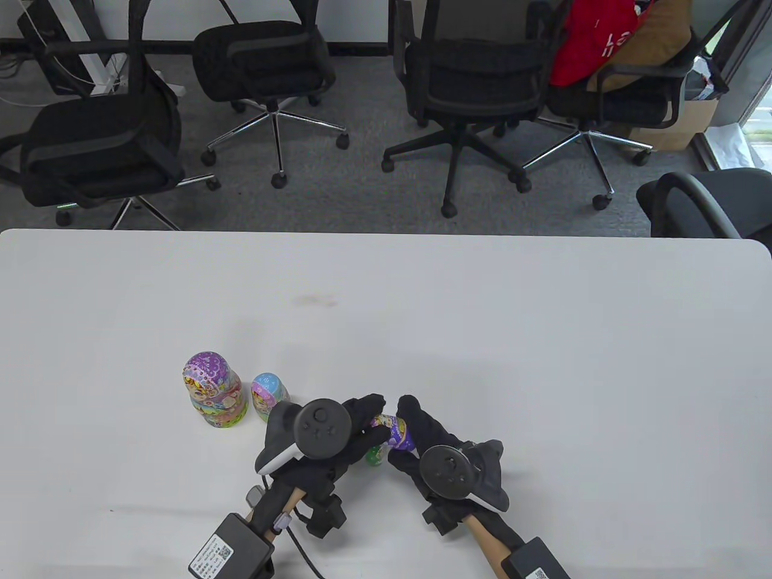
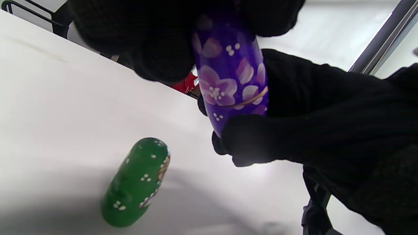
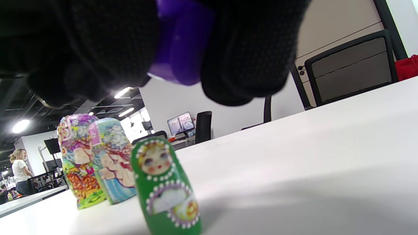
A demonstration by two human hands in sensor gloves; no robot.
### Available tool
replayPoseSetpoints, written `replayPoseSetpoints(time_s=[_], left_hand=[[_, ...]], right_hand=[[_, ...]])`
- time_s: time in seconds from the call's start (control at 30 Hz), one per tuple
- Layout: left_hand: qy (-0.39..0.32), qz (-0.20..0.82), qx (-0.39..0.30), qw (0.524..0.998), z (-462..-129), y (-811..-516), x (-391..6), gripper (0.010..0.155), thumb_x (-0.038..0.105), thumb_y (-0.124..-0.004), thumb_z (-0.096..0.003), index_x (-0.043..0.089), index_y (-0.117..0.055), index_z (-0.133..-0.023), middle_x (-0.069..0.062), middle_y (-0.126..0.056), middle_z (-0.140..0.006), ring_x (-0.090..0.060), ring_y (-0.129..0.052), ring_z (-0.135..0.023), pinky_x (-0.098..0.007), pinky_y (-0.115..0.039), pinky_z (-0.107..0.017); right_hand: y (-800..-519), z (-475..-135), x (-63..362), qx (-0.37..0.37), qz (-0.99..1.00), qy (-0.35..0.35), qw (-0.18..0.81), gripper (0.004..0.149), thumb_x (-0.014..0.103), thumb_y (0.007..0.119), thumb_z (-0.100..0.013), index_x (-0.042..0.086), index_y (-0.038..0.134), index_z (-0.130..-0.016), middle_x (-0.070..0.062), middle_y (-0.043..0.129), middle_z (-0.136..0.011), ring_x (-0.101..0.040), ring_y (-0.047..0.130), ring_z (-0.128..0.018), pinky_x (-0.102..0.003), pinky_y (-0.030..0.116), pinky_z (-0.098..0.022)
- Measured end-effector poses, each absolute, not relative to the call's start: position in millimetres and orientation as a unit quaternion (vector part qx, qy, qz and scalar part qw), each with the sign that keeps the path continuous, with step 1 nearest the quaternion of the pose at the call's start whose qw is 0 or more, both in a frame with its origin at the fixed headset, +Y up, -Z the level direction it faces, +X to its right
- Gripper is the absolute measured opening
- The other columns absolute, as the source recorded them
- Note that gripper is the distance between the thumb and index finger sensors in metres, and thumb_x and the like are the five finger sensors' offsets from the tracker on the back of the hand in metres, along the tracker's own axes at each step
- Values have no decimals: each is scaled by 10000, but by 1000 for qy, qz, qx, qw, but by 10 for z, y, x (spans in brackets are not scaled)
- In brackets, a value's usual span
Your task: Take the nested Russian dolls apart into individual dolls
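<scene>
Both hands hold a purple doll (image 1: 395, 432) with pink flowers above the table near the front edge. My left hand (image 1: 356, 431) grips one end and my right hand (image 1: 416, 431) grips the other. The purple doll fills the left wrist view (image 2: 230, 75), and its purple end shows between the fingers in the right wrist view (image 3: 179, 42). A small green doll (image 1: 375, 455) stands on the table under the hands; it also shows in the left wrist view (image 2: 135, 182) and the right wrist view (image 3: 163, 186). The largest doll (image 1: 214, 391) and a light-blue doll (image 1: 268, 395) stand to the left.
The white table (image 1: 543, 338) stretches far back and right. Several black office chairs (image 1: 470, 84) stand beyond its far edge. A faint stain (image 1: 313, 300) marks the middle of the table.
</scene>
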State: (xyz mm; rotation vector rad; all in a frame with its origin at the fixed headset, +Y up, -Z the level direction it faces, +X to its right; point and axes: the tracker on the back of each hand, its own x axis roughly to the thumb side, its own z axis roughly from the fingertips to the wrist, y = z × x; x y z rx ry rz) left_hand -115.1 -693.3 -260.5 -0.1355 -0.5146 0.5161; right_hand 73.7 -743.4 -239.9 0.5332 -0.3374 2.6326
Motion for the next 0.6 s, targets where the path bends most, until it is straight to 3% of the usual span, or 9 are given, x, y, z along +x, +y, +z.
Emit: replayPoseSetpoints(time_s=[0.33, 0.5, 0.6], left_hand=[[-270, 264, -25, 926, -2591, -7046, -1062, 625, 379, -716, -535, 0, -734, -1032, -250, -915, -822, -167, -1003, -552, -227, -955, -337], [-267, 282, -39, 921, -2614, -7090, -1104, 620, 387, -713, -544, 24, -729, -1047, -237, -908, -850, -171, -1002, -579, -245, -954, -359], [-252, 289, -45, 922, -2619, -7093, -1114, 619, 394, -707, -552, 46, -722, -1063, -227, -898, -875, -191, -994, -592, -277, -941, -369]], right_hand=[[-7353, -2346, 656, 184, 957, -163, 154, 848, 314, 941, -306, -85, 609, -977, -209, 886, -858, -294, 1016, -476, -294, 952, -335], [-7364, -2351, 664, 196, 956, -163, 143, 862, 335, 934, -317, -64, 586, -997, -198, 883, -863, -278, 1012, -481, -281, 947, -340], [-7404, -2380, 703, 200, 957, -142, 156, 872, 361, 898, -355, -44, 525, -1031, -190, 839, -904, -263, 985, -555, -289, 926, -405]])
